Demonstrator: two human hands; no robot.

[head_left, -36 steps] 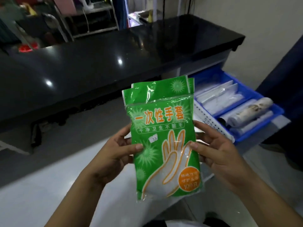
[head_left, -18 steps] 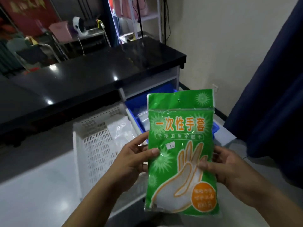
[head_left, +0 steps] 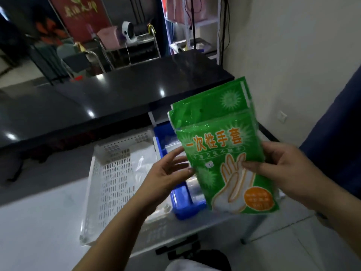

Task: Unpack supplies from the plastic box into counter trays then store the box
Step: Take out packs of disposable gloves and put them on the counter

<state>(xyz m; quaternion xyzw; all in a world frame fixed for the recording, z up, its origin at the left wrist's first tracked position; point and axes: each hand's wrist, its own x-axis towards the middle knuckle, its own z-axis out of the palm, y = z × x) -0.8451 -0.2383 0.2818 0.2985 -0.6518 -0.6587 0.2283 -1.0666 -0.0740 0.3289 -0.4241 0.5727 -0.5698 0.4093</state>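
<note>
Gloves (head_left: pixel 224 159) sit pinched in your right hand (head_left: pixel 291 171), left hand (head_left: pixel 168 175) open beside them. Blue tray (head_left: pixel 180 204) and white tray (head_left: pixel 109 173) hold bags (head_left: pixel 145 163); placing gloves and storing the box remain.

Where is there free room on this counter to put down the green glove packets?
The left half of the white perforated tray, between its left wall and the clear bags, is bare. The white counter left of that tray is also free. The blue tray is crowded with clear packets.
</note>
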